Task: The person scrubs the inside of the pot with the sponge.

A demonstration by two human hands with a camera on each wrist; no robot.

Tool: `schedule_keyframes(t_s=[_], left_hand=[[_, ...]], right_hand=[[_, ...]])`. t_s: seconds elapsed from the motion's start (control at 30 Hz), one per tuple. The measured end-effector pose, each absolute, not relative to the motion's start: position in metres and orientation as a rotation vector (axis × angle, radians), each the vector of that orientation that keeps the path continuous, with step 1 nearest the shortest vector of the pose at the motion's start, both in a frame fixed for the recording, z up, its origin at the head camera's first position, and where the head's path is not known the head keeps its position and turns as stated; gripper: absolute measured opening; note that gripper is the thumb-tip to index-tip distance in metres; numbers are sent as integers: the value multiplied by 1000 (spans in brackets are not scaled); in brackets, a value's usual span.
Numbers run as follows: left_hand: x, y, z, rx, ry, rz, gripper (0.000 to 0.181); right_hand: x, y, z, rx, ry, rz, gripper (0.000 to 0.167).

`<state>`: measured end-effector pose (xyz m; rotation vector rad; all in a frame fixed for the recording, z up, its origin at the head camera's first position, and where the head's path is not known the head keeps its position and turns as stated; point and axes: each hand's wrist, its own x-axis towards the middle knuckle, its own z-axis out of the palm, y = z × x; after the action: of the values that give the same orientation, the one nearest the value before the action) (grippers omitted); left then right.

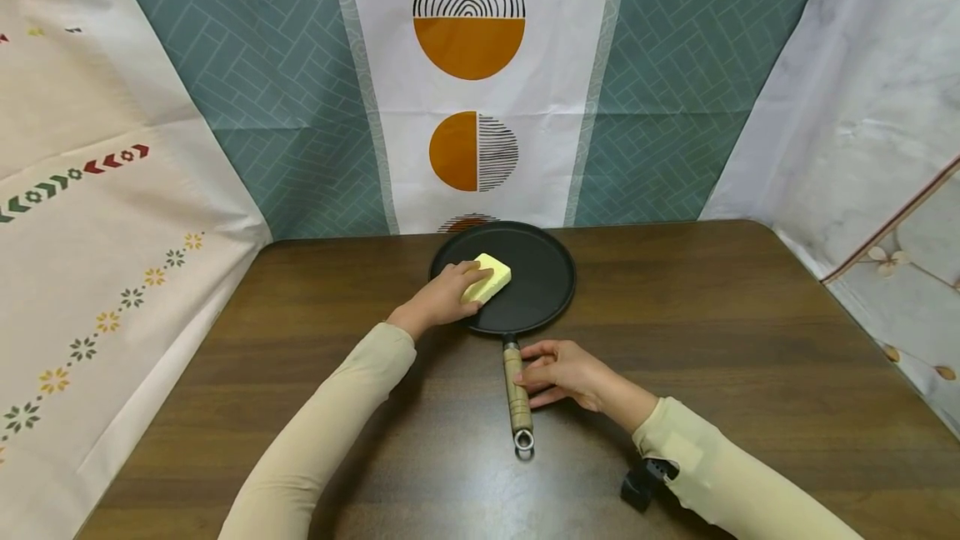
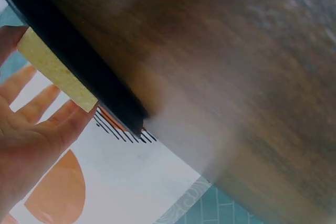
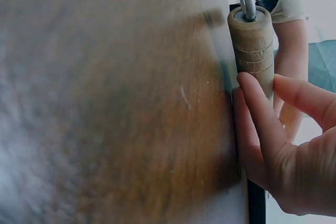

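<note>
A flat black pan (image 1: 536, 273) lies near the back of the wooden table, its wooden handle (image 1: 517, 390) with a metal ring pointing toward me. On the pan's left half my left hand (image 1: 442, 294) grips a pale yellow sponge (image 1: 495, 265). The left wrist view shows that sponge (image 2: 55, 69) flat against the pan (image 2: 84, 61), between thumb and fingers. My right hand (image 1: 566, 373) pinches the handle from the right. In the right wrist view, thumb and fingers are on either side of the handle (image 3: 252, 45).
Brown wooden table top (image 1: 337, 440) surrounds the pan. A patterned cloth (image 1: 480, 90) hangs right behind the table's back edge, with more cloth at both sides. A small black device (image 1: 641, 482) sits at the right wrist.
</note>
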<state>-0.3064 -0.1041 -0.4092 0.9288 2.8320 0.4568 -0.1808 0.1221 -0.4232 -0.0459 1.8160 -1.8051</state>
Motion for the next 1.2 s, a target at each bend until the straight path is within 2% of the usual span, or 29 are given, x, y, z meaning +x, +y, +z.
schedule_keyframes(t_s=[0.57, 1.2], left_hand=[[-307, -101, -411, 947, 2829, 379, 58], [-296, -102, -406, 1090, 2736, 422, 53]], right_hand=[[-181, 121, -424, -15, 1815, -1811, 58], [-180, 118, -423, -5, 1830, -1806, 54]])
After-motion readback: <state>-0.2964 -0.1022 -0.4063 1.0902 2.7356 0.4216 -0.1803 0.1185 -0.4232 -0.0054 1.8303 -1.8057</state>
